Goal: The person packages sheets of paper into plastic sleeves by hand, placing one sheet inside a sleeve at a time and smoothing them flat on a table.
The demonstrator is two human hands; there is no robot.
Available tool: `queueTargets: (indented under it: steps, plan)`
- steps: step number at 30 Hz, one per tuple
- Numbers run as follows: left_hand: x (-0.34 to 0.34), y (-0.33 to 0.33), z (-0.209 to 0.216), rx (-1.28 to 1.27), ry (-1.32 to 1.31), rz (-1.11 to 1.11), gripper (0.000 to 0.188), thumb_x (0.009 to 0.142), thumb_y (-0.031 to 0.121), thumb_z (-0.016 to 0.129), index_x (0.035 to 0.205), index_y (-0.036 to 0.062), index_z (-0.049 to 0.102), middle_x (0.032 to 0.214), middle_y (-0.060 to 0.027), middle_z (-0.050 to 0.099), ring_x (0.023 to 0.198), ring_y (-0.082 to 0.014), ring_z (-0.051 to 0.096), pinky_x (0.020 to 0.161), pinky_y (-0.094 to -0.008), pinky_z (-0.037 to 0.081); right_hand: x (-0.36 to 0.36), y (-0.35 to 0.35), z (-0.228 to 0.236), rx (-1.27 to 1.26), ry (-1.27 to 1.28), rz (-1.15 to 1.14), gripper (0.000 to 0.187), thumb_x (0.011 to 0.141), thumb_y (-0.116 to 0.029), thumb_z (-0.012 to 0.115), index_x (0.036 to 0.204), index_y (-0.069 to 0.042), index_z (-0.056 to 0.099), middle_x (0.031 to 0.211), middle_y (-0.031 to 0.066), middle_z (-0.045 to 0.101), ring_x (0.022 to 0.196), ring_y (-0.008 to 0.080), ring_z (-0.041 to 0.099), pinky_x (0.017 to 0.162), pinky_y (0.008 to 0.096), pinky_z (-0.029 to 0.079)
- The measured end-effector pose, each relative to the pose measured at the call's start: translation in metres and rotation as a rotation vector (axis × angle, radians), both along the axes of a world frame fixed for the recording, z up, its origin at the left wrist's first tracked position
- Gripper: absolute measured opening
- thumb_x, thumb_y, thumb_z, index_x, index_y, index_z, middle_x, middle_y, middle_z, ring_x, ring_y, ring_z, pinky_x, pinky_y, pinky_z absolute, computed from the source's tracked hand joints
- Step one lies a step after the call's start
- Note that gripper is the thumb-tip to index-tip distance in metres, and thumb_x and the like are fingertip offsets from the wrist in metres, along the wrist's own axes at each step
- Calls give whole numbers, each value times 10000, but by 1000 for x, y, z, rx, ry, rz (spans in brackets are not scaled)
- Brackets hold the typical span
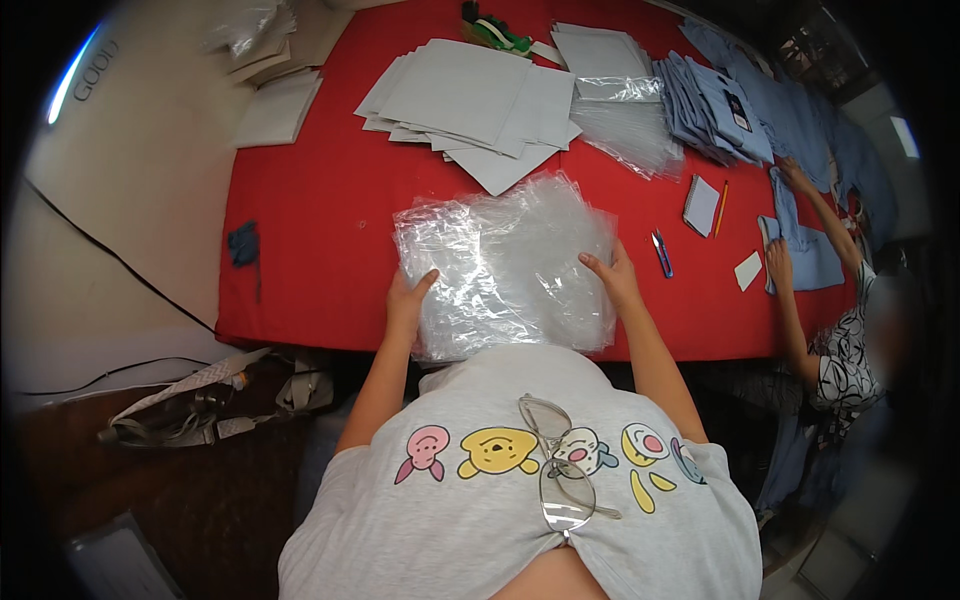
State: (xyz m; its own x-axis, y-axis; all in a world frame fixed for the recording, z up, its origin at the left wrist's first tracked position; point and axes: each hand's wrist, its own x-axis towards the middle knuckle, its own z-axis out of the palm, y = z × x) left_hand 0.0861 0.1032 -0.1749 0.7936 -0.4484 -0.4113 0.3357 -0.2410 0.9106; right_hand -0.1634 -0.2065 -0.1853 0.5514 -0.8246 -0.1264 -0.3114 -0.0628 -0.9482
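Observation:
A loose stack of clear plastic bags (pixel 510 270) lies in front of me at the near edge of the red-covered table (pixel 310 240). My left hand (pixel 408 298) grips the stack's left side, thumb on top and fingers out of sight underneath. On the opposite side my right hand (pixel 614 275) holds it the same way, thumb over the upper sheet. The bags are crinkled and shiny, and their edges do not line up. Just beyond them is an untidy pile of pale grey cardboard sheets (pixel 460 95).
Right of the cardboard are more clear bags (pixel 625 135) and folded blue garments (pixel 715 110). Blue-handled snips (pixel 663 255), a notepad (pixel 701 205), a pencil (pixel 721 207) and a white card (pixel 748 270) lie at right. A co-worker's hands (pixel 780 262) handle blue cloth (pixel 812 262). A green tape dispenser (pixel 495 32) stands far back.

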Motion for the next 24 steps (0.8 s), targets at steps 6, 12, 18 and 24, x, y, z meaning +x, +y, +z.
queueTargets:
  steps: [6,12,18,24]
  plan:
    - [11,-9,-47,8,-106,-89,596,825,172,941,1328,-19,684,1173,-131,788,1079,-231,731,964,-360,563,12,3,12,256,275,92,473,969,-349,834,1244,15,708,1183,136,756,1073,217,696,951,391,542]
    - [50,-32,3,369,-556,3,759,878,265,910,1468,-36,539,1437,-243,620,1266,-290,645,1059,-403,530,-42,-43,6,-981,538,-157,290,973,-224,757,1224,-86,708,1232,164,675,1157,362,661,950,466,554]
    - [96,-83,27,-243,-118,131,704,991,297,790,1511,-64,482,1550,-235,493,1358,-368,574,1183,-473,463,-58,-114,1,-768,638,-287,272,963,-151,741,1215,-76,672,1272,166,635,1198,389,633,1025,494,525]
    - [102,-180,11,-377,311,214,607,1052,311,691,1495,-57,499,1509,-189,548,1316,-329,604,1184,-456,454,117,-159,76,-738,164,11,347,955,-194,762,1240,-8,693,1258,223,692,1204,421,658,1035,484,523]
